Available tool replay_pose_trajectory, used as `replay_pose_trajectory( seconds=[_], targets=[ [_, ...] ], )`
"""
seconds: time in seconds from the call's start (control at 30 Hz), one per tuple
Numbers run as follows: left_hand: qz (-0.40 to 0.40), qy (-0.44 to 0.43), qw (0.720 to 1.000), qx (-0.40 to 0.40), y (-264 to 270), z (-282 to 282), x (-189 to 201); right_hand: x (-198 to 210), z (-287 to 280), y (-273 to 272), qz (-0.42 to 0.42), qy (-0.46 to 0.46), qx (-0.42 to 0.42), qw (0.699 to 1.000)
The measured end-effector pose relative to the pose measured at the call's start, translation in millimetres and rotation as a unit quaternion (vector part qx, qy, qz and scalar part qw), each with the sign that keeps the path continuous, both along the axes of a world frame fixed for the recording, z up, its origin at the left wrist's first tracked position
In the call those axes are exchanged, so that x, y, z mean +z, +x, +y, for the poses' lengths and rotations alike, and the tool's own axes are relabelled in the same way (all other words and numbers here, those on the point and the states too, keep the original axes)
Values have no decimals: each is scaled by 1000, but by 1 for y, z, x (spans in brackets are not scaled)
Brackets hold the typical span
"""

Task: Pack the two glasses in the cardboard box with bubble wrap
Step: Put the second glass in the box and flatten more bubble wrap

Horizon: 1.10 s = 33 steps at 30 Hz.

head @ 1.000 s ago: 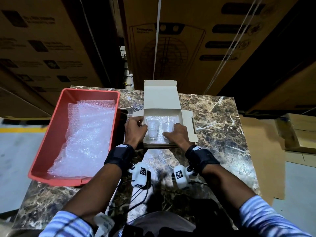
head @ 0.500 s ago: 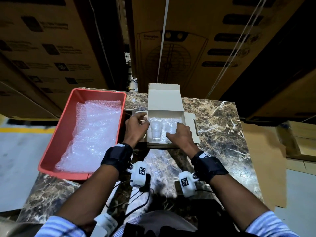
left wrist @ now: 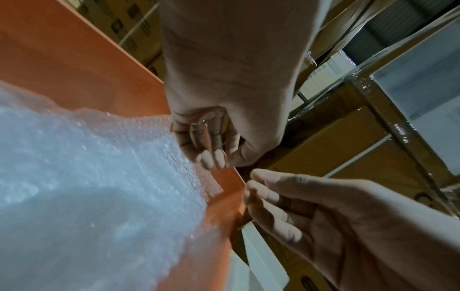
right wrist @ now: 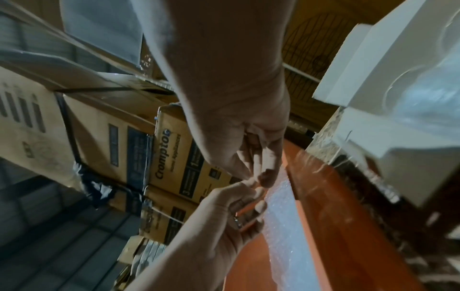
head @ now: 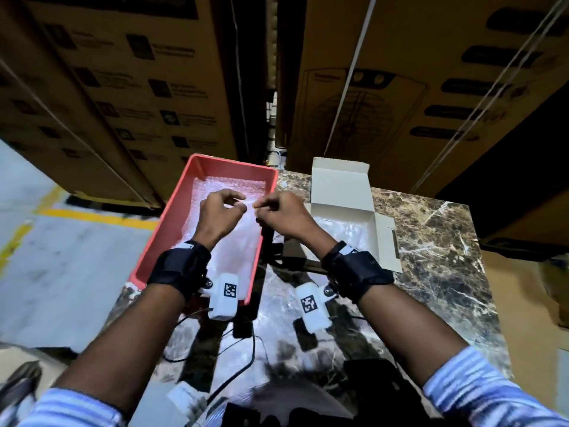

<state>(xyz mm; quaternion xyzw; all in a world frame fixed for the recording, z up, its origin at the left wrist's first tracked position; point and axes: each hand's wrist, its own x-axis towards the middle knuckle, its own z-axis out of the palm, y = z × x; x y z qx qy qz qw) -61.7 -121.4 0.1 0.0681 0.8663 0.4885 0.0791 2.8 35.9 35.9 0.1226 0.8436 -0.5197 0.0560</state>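
Observation:
Clear bubble wrap fills the red tray at the table's left. My left hand and right hand hover close together just over its far part, fingers loosely curled, with nothing visible in either. The white cardboard box stands with its lid up to the right of the tray. The two glasses lie inside it on bubble wrap and show only as faint, blurred clear shapes.
The marble table ends just right of the box. Tall brown cartons rise right behind the table. Black cables trail across its near edge. Grey floor with a yellow line lies to the left.
Both hands have left the cardboard box and the glasses and moved left to hover over the bubble wrap in the red tray. The head view has swung left with them.

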Motion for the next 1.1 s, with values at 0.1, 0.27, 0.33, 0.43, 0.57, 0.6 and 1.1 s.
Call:
replay_pose_trajectory(
  seconds=[0.1,0.27,0.33,0.43,0.57,0.6,1.1],
  targets=[
    [-108,-88,989,-53,-17,-28,-11,-6,-29,-20,-65,41,67,995],
    [-227,-307,908,-176,-18,-45,-17,-24,-66,-27,-156,161,168,960],
    [-231,-371,873,-216,-13,-43,-17,-32,-76,-28,-171,193,184,948],
    [-230,-398,853,-246,-14,-41,-18,-38,-84,-28,-186,220,197,937],
    [-229,-403,846,-262,-20,-42,-19,-42,-88,-25,-179,258,224,923],
    [-226,-404,847,-261,-21,-43,-20,-43,-87,-26,-179,262,227,921],
    [-239,-235,911,-238,-35,-52,30,-21,-68,-22,-140,204,218,944]
  ],
)
